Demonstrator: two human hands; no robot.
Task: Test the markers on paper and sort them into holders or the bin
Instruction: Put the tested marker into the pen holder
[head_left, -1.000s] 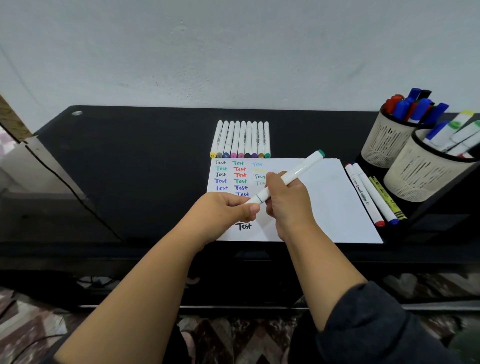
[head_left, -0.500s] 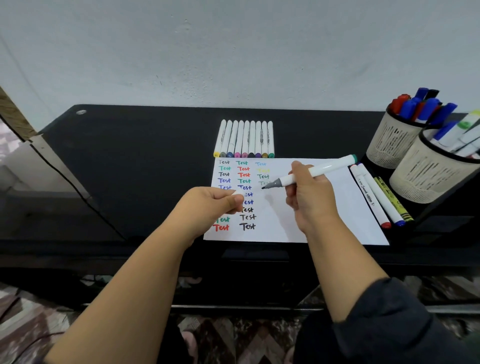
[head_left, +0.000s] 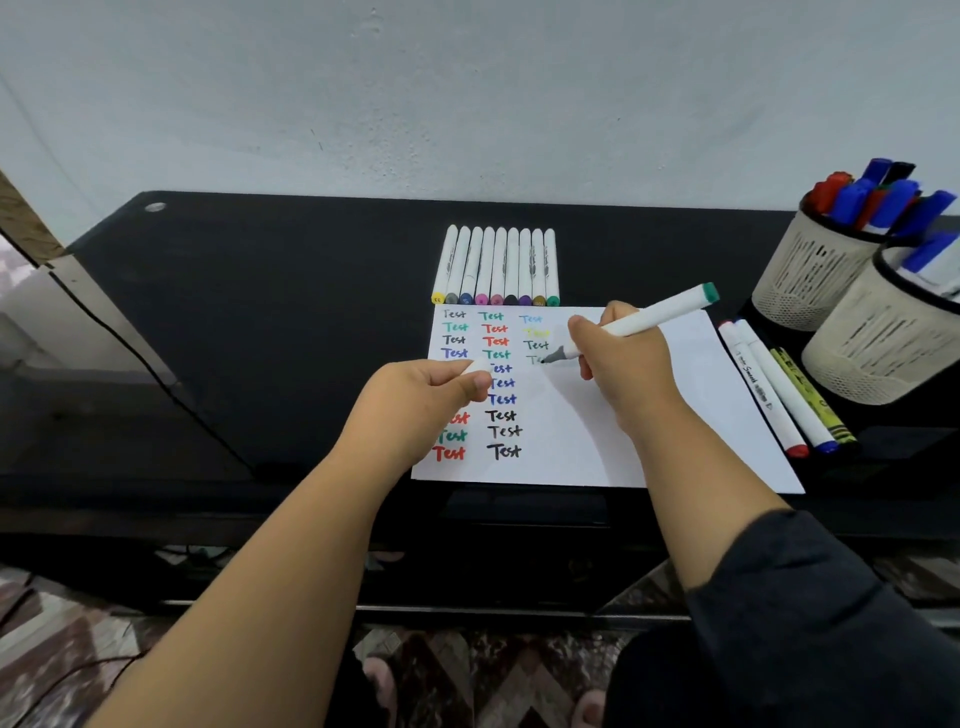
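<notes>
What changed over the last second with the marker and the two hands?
The left hand pulled the cap off and holds it aside. The right hand turned the white marker tip-down and brought its grey tip to the paper, where a new faint word is starting in the third column. The row of nine markers, the three loose markers and both holders stayed put.

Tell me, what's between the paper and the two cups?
Three markers lie side by side on the desk between the paper and the cups, in the head view.
</notes>
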